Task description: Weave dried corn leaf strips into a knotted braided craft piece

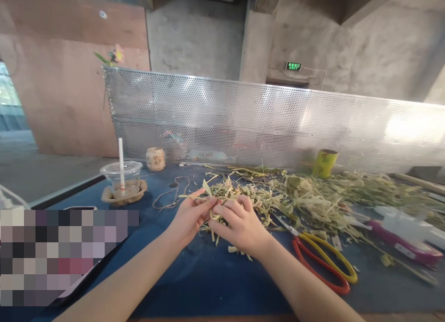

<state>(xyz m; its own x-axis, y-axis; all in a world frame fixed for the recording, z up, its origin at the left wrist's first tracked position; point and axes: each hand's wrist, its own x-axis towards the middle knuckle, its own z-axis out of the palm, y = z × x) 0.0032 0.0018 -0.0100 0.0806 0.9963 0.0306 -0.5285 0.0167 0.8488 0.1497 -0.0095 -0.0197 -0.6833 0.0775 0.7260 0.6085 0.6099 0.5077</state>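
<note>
Pale green strips of dried leaf (207, 187) stick out between my fingers at the middle of the table. My left hand (191, 215) is closed, thumb and fingers pinching a strip. Its fingertips meet those of my right hand (238, 222), which is closed on the same leaf material with its fingers bent. A heap of cut leaf scraps (250, 194) lies right behind and under both hands. Scissors (313, 252) with one red and one yellow handle loop rest beside my right forearm, blades toward the heap. What the fingertips grip is partly hidden.
A clear plastic cup (130, 176) with a straw stands in a cardboard holder at left, near a small woven pot (155, 159) and a loop of string (174, 197). Long dried leaves (333, 197), a yellow-green cup (325, 163) and a purple-and-white tool (403, 241) occupy the right. A perforated metal panel (222, 113) borders the back.
</note>
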